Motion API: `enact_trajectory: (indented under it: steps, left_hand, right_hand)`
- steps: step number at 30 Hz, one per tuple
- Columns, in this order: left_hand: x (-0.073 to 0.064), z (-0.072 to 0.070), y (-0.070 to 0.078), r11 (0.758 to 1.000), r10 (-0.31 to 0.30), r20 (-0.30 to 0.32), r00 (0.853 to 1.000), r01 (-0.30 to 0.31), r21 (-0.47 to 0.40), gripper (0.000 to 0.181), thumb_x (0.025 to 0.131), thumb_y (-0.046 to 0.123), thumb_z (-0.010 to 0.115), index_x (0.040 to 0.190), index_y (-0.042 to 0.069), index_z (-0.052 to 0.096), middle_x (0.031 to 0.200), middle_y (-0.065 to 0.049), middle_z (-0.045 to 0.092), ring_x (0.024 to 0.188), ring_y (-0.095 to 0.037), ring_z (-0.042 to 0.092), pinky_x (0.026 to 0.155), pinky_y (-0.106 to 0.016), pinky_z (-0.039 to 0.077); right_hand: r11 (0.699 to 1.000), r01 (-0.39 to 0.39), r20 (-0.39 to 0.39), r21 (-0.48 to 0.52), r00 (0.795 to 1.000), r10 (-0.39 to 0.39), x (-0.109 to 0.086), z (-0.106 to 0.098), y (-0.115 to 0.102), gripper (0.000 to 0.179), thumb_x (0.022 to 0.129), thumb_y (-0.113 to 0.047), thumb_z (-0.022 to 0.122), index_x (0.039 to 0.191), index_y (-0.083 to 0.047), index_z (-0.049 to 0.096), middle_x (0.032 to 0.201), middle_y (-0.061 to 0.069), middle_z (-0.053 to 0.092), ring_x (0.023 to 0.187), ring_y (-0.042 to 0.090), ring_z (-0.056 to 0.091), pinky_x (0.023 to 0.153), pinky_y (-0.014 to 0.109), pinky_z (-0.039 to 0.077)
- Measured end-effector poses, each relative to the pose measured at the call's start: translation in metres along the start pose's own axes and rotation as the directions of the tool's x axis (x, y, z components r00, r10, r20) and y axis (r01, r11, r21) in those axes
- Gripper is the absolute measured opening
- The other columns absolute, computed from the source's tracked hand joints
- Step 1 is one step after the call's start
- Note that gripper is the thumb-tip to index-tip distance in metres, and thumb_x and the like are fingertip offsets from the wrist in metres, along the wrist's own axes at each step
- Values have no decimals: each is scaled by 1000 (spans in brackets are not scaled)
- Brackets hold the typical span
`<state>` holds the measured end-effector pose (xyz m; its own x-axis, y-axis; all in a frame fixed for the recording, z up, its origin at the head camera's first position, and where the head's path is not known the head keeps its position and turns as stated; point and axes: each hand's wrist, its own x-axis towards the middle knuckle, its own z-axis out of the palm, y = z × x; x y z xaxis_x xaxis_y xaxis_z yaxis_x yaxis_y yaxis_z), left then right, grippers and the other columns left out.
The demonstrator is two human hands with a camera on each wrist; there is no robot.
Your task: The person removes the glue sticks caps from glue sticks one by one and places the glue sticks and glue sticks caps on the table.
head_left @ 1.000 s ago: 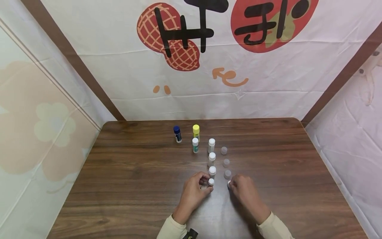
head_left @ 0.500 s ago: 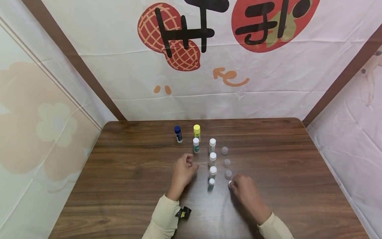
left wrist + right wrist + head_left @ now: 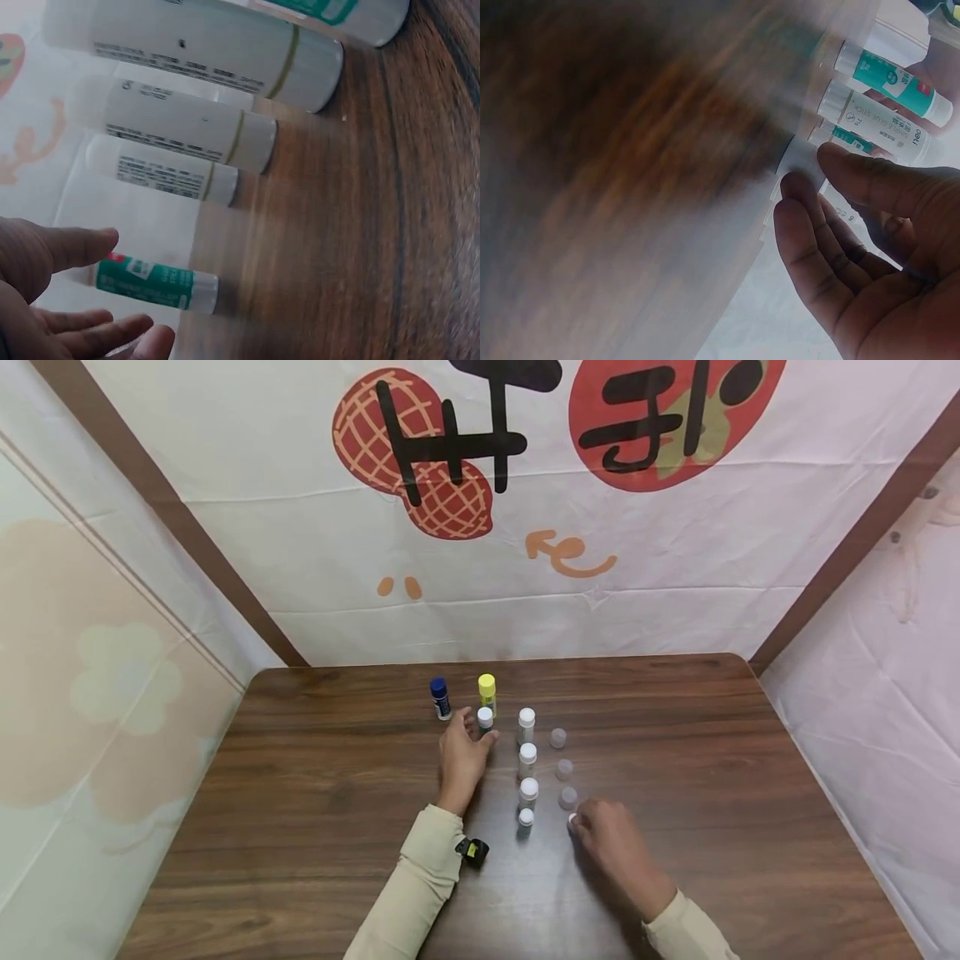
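My left hand (image 3: 461,760) is at a small green-labelled glue stick (image 3: 485,720) with a white top, standing upright at the back. In the left wrist view its thumb and fingers lie on either side of that stick's upper part, fingers relaxed and spread. On the right, my right hand (image 3: 617,853) rests low at the table and pinches a small whitish cap (image 3: 572,820) between thumb and fingertips. Between the hands another small green glue stick (image 3: 525,822) stands at the front of a row, before three larger white glue sticks (image 3: 528,762).
Three translucent caps (image 3: 564,769) lie in a line right of the row, beyond my right hand. At the back stand a dark-blue-capped glue stick (image 3: 440,698) and a yellow-capped one (image 3: 487,689). A printed cloth (image 3: 525,627) hangs behind the wooden table (image 3: 315,827).
My left hand has let go of the small glue stick at the row's front and moved away to the green glue stick at the back. The right hand stays in place with its cap.
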<state>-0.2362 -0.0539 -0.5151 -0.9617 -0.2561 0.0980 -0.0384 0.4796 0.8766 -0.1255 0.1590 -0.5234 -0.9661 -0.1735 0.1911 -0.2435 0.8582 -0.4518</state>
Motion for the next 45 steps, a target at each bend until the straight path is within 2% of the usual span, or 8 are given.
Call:
enact_trajectory:
  steps: [3,7,14,20,25,34,40,45]
  left_hand:
    - [4,3,-2,1000,19,-11,1000,-19,8,39,79,9,79,114,1,65,103,-13,70,94,-26,67,83,-40,51]
    - [4,1,-3,998,42,-14,999,-41,41,24,80,11,79,102,6,71,96,-9,72,86,-21,69,79,-40,52]
    - [-3,-6,-4,996,59,-25,998,-57,63,21,78,15,79,95,5,71,86,-8,71,81,-22,67,73,-41,51]
    - [-13,-12,-9,993,113,-66,991,-110,44,17,74,16,79,87,8,70,77,-2,69,71,-18,66,65,-35,52]
    - [-24,-18,-8,986,165,-78,983,-167,-22,16,72,12,78,86,7,71,75,-2,65,68,-18,63,63,-31,52]
    - [-45,-29,2,975,205,-23,979,-206,-81,19,71,8,79,87,5,70,77,-3,63,68,-16,60,60,-26,51]
    - [-58,-36,7,968,235,9,972,-234,-91,21,71,6,80,88,3,69,80,-4,64,70,-14,60,61,-30,54]
    - [-67,-41,6,962,261,-10,965,-261,-77,21,70,5,80,88,4,69,79,-3,64,69,-14,59,61,-30,54]
  right_hand:
    - [1000,-1,-4,-4,1000,1,1,0,1,26,72,-4,78,58,-16,59,58,-7,55,53,9,49,51,31,44]
    - [1000,-2,-3,-6,1000,2,1,2,1,26,72,-4,78,58,-15,59,58,-6,55,52,9,48,51,31,44]
    - [1000,12,-16,-23,1000,-12,0,3,1,28,71,-1,78,58,-15,57,58,-6,54,52,10,48,50,31,44]
    - [999,29,-18,-29,999,-29,-2,3,0,27,71,-1,78,59,-15,58,58,-6,55,53,11,51,51,31,45]
    - [999,30,-22,-21,999,-31,-2,4,0,26,71,-1,78,60,-14,59,59,-6,56,53,10,51,51,31,45]
    - [999,47,-44,19,998,-46,0,5,2,26,71,3,77,60,-12,59,58,-4,55,53,10,51,50,29,45]
    - [998,39,-41,46,998,-37,-2,4,3,21,70,0,79,66,-12,62,64,-4,60,58,13,57,55,31,48]
    - [999,23,-50,41,999,-21,-6,1,3,19,68,-1,81,74,-10,66,70,0,65,63,17,61,60,35,51]
